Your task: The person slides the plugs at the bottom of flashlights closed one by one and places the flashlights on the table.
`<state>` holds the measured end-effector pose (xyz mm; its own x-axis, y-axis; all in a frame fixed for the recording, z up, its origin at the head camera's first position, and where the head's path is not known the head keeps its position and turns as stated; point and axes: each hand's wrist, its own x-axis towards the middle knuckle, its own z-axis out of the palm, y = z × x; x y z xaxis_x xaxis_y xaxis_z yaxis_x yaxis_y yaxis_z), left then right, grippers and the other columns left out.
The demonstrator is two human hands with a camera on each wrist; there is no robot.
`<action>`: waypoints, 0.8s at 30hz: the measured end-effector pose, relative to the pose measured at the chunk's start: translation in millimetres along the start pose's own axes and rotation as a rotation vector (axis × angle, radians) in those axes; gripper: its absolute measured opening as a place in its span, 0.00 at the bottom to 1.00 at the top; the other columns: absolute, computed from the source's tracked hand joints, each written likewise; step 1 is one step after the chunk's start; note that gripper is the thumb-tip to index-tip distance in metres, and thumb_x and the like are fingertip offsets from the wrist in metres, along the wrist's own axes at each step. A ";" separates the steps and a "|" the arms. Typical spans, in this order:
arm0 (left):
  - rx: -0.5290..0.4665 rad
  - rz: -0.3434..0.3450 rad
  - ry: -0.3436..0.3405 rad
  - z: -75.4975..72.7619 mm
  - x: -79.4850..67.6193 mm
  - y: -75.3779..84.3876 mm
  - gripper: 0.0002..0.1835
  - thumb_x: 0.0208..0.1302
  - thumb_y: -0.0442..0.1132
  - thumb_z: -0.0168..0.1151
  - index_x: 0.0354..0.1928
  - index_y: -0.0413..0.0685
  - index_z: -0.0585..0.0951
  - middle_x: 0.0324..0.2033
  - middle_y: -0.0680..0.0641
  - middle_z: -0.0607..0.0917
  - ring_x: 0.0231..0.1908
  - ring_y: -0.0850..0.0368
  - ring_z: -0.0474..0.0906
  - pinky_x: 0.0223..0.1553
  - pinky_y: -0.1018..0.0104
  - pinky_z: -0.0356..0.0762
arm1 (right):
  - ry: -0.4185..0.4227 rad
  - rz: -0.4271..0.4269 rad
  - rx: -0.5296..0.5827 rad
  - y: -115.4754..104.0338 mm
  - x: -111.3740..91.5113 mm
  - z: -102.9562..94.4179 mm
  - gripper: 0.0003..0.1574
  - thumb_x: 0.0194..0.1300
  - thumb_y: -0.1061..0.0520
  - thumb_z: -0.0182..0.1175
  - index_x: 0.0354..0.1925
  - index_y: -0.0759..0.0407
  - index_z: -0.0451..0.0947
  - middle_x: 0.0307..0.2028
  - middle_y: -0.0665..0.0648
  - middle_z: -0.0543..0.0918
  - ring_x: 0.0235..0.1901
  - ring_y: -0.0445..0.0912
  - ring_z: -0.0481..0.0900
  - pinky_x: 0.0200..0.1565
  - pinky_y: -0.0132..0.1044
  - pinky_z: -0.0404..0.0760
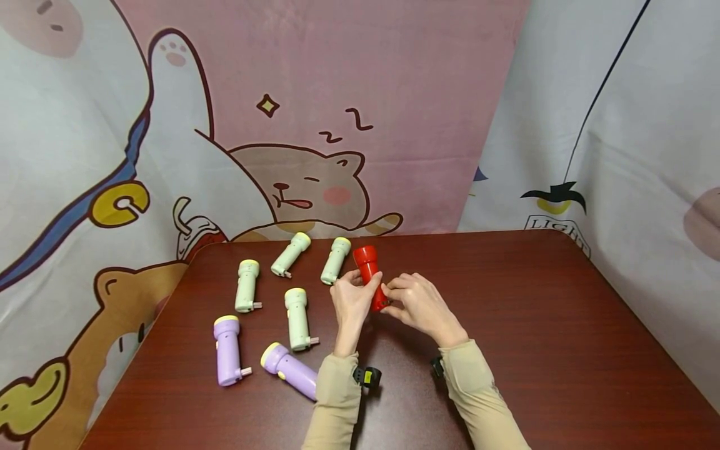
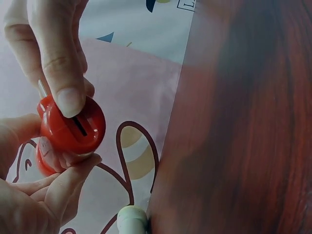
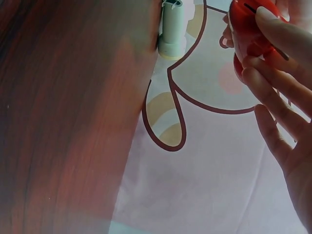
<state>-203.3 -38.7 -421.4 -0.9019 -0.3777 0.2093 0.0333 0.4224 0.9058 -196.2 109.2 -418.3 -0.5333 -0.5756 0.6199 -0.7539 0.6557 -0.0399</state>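
In the head view, my left hand (image 1: 350,301) grips a red flashlight (image 1: 366,257) around its barrel, its wide head pointing away. My right hand (image 1: 420,306) is at the near end of the barrel. The left wrist view shows the round red end cap (image 2: 96,127) with a dark slot, the right thumb pressed on it and a thin metal prong (image 2: 42,89) sticking out at its edge. From the right wrist view, the right thumb and fingers pinch the red flashlight (image 3: 242,27) at this end.
Several pale green flashlights (image 1: 297,319) lie to the left, most with a small plug folded out. Two purple flashlights (image 1: 227,353) lie nearer; the left forearm partly covers one. All rest on a dark wooden table (image 1: 534,325), against a cartoon-printed cloth (image 1: 427,94).
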 end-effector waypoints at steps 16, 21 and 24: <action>-0.035 -0.015 0.012 2.9 -0.4 1.9 0.21 0.48 0.48 0.73 0.38 0.37 0.85 0.29 0.39 0.89 0.31 0.49 0.87 0.33 0.58 0.82 | 0.060 0.001 -0.076 -3.5 0.8 2.2 0.21 0.37 0.48 0.79 0.31 0.57 0.85 0.29 0.49 0.84 0.31 0.44 0.76 0.35 0.38 0.74; -0.033 -0.021 0.013 3.1 -0.4 2.3 0.22 0.48 0.49 0.73 0.38 0.37 0.85 0.29 0.39 0.89 0.31 0.49 0.87 0.33 0.58 0.82 | 0.075 0.006 -0.098 -4.3 0.6 2.7 0.21 0.36 0.49 0.79 0.30 0.56 0.85 0.30 0.48 0.84 0.31 0.44 0.76 0.36 0.38 0.75; -0.044 -0.028 0.012 3.2 -0.2 3.0 0.22 0.48 0.49 0.73 0.38 0.37 0.85 0.30 0.39 0.89 0.32 0.49 0.87 0.34 0.58 0.82 | 0.087 0.010 -0.099 -4.2 0.3 4.1 0.22 0.35 0.49 0.79 0.30 0.56 0.84 0.30 0.48 0.83 0.32 0.44 0.76 0.36 0.38 0.75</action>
<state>-204.4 -34.7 -419.9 -0.8974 -0.3992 0.1879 0.0271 0.3753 0.9265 -194.8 104.3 -421.2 -0.5023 -0.5266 0.6859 -0.7045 0.7091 0.0285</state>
